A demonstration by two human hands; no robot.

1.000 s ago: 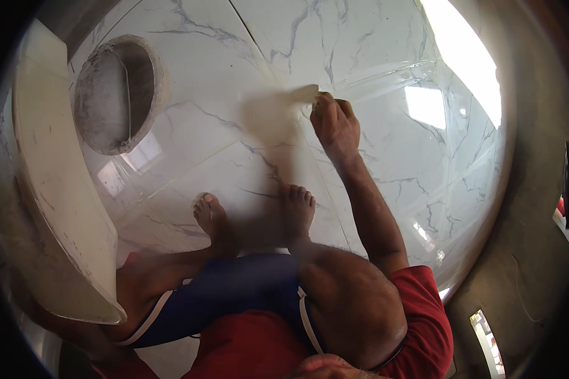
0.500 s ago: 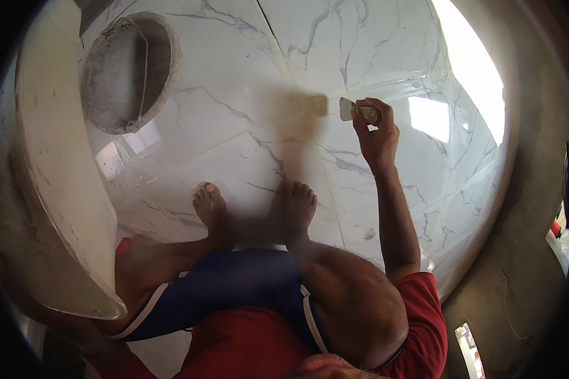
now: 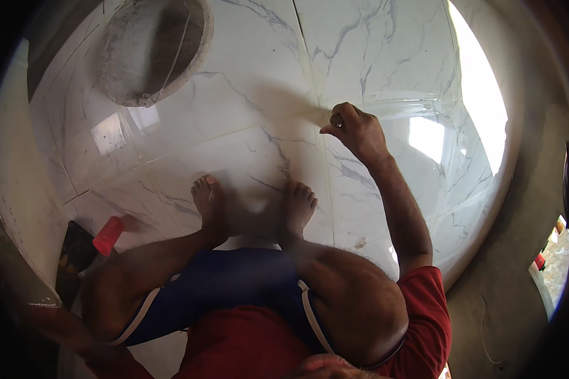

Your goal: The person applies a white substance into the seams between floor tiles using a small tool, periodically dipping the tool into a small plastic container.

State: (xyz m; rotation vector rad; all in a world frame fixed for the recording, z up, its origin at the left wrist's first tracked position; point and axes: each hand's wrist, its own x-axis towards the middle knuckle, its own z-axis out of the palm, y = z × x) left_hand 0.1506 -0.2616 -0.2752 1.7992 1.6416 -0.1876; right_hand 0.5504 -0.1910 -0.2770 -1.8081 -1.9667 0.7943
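My right hand is closed round the handle of a scraper over the glossy white tiled floor. Only a bit of the handle end shows between the fingers; the blade is hidden now. Pale joint lines run between the tiles close by the hand. A blurred brownish reflection or shadow lies on the tiles left of it. My left forearm reaches out at the lower left, and its hand is out of sight behind a cream curved panel.
A round bucket crusted with whitish residue, with a wire handle, stands at the upper left. By my left knee lie a red cylindrical piece and a dark object. My bare feet rest on the tiles. A grey-brown surface borders the right.
My right hand has moved slightly left and turned, so the scraper's blade no longer shows. The cream panel has shifted left in view, uncovering the red piece. The bucket sits higher in the picture.
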